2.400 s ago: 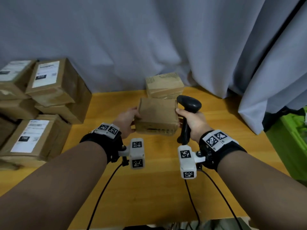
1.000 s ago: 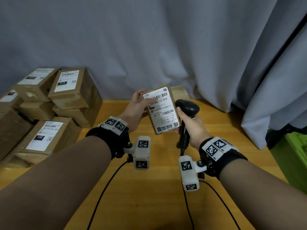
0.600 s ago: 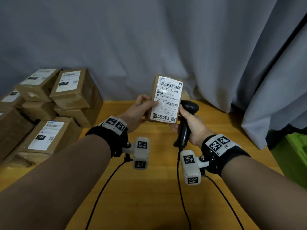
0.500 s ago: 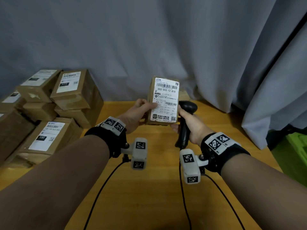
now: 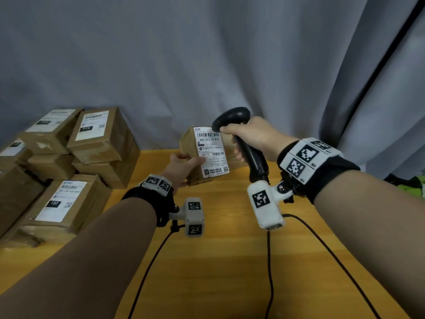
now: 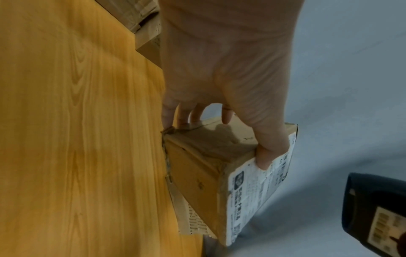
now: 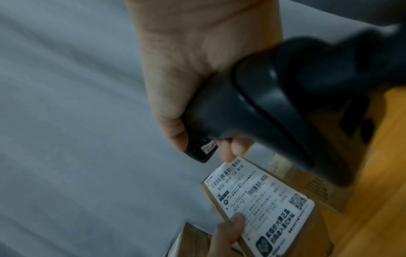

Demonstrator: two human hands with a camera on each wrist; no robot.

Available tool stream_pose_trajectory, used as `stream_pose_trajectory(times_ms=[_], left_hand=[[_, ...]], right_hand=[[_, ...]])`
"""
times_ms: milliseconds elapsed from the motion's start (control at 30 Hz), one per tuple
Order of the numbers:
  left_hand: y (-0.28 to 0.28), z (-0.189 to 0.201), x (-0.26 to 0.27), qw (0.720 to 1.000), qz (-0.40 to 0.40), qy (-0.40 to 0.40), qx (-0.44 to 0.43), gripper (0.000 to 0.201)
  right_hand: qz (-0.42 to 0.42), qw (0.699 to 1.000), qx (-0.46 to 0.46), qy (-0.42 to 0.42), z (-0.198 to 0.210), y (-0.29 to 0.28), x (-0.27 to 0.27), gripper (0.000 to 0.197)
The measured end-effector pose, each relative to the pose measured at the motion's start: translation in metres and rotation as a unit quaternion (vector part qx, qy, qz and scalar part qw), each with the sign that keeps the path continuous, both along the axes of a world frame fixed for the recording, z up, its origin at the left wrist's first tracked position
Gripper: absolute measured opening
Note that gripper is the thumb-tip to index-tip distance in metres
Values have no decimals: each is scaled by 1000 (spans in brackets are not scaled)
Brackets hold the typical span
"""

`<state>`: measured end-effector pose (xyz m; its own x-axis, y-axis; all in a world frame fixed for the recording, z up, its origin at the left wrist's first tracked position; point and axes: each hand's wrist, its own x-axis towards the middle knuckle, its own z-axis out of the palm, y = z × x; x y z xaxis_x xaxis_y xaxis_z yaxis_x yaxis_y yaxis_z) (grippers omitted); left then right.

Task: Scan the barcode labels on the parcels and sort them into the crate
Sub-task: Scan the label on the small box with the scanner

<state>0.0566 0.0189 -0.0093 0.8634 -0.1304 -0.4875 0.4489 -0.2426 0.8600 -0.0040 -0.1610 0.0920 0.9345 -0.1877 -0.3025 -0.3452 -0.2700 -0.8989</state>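
My left hand (image 5: 184, 163) grips a small cardboard parcel (image 5: 192, 149) upright above the table, thumb on its white barcode label (image 5: 211, 153), which faces me. In the left wrist view the thumb presses the label (image 6: 259, 184) and the fingers wrap behind the parcel (image 6: 197, 173). My right hand (image 5: 250, 137) grips a black handheld scanner (image 5: 232, 117) by its handle, raised above and right of the parcel, its head over the label's top edge. The right wrist view shows the scanner (image 7: 252, 111) just above the label (image 7: 259, 200).
A stack of several labelled cardboard parcels (image 5: 96, 137) fills the table's left side. Another parcel (image 5: 236, 165) lies behind the held one. A grey curtain (image 5: 207, 54) hangs behind the wooden table (image 5: 218, 261). A sliver of green crate (image 5: 419, 187) shows at the far right. Black cables (image 5: 269, 272) trail across the table.
My right hand let go of the parcel and lifted the scanner up above the label. The left hand now holds the parcel alone, slightly lower and tilted.
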Motion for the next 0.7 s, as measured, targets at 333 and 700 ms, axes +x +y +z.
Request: stream_pose_trajectory(times_ms=[333,700], left_hand=[[9,-2,2,1000,19,-12,21,62],[15,-9,2,998,30,-3,62,69]], right_hand=[[21,1000,-8,-3,19,11,-5,32],[20,1000,13,-4,22,13,-4,33]])
